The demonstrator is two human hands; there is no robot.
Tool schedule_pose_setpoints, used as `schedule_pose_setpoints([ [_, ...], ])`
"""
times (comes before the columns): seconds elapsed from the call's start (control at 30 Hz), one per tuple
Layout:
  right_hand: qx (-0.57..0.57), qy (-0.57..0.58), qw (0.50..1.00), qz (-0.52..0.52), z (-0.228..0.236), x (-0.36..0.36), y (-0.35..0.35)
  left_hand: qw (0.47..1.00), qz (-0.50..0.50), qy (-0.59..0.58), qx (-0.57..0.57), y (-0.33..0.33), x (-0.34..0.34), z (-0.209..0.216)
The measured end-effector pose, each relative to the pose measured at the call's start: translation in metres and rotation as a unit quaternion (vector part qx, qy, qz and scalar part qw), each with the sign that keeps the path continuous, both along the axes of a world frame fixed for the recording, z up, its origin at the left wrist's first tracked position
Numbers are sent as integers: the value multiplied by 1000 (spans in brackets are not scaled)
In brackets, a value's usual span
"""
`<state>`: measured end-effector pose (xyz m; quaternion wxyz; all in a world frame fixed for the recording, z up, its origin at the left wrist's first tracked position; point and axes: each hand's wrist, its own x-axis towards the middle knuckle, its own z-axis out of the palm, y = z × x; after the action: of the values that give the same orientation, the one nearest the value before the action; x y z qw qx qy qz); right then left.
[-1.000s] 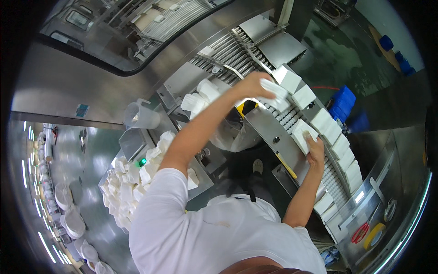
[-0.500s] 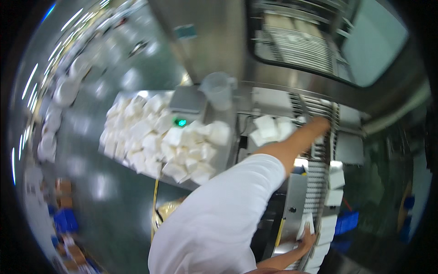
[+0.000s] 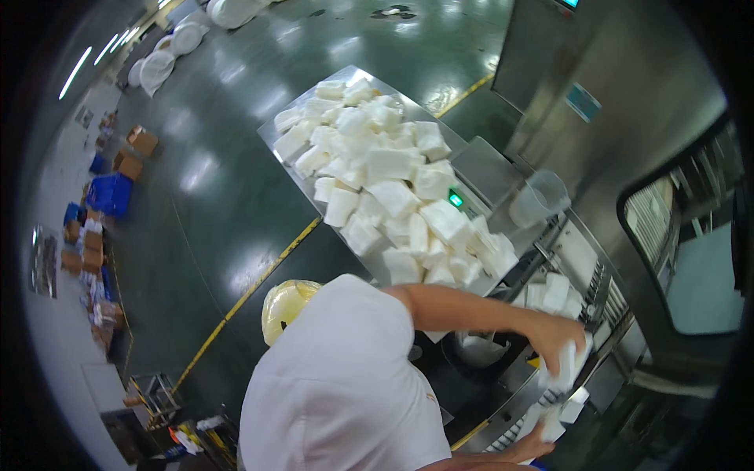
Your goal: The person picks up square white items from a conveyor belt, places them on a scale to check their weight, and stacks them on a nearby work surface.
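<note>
My left hand [image 3: 556, 339] reaches across to the right, fingers curled down over a white folded pad [image 3: 567, 367] above the narrow conveyor [image 3: 510, 433]. Nearer to me, my right hand [image 3: 531, 449] closes on another white folded pad [image 3: 552, 428] at the conveyor's edge; some of its fingers are hidden. One more white block [image 3: 577, 399] sits beside the conveyor. Several white pads [image 3: 554, 294] lie just beyond my left wrist. To the left, a large heap of soft white folded pads [image 3: 385, 184] covers most of a steel table [image 3: 280, 118].
A scale with a green display [image 3: 456, 199] and a clear plastic jug [image 3: 540, 198] stand at the table's right end. Behind the conveyor rises a steel machine with a window [image 3: 687, 235]. A yellow plastic-wrapped item [image 3: 284, 308] is by my left shoulder. Boxes and blue crates [image 3: 110, 195] line the far left.
The view has swung left, bringing more floor and the whole heap into sight. My left hand has come back from the conveyor's far part and now holds a white pad. My right hand stays low.
</note>
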<state>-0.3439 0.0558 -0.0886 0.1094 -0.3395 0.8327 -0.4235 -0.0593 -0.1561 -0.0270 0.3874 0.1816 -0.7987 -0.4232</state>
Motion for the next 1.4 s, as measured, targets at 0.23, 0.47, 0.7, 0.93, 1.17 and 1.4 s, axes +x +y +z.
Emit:
schedule_pose_setpoints([
  [0.23, -5, -310, 829, 464, 124, 402, -260, 775, 622, -44, 104, 35, 483, 46],
  [0.47, 24, -229, 669, 706, 57, 844, -380, 681, 637, 263, 248, 59, 725, -60],
  [0.7, -70, 129, 706, 693, -3, 873, -407, 518, 785, -339, 10, 15, 717, -178],
  [0.93, -328, -27, 852, 408, 87, 441, -243, 453, 715, -453, -278, 117, 740, -94],
  [1.17, 171, 150, 897, -380, -94, 3, 266, 872, 431, -202, -113, 6, 372, 49],
  [1.4, 346, -12, 837, -424, -158, -60, 285, 973, -72, -168, -139, 35, -35, 36],
])
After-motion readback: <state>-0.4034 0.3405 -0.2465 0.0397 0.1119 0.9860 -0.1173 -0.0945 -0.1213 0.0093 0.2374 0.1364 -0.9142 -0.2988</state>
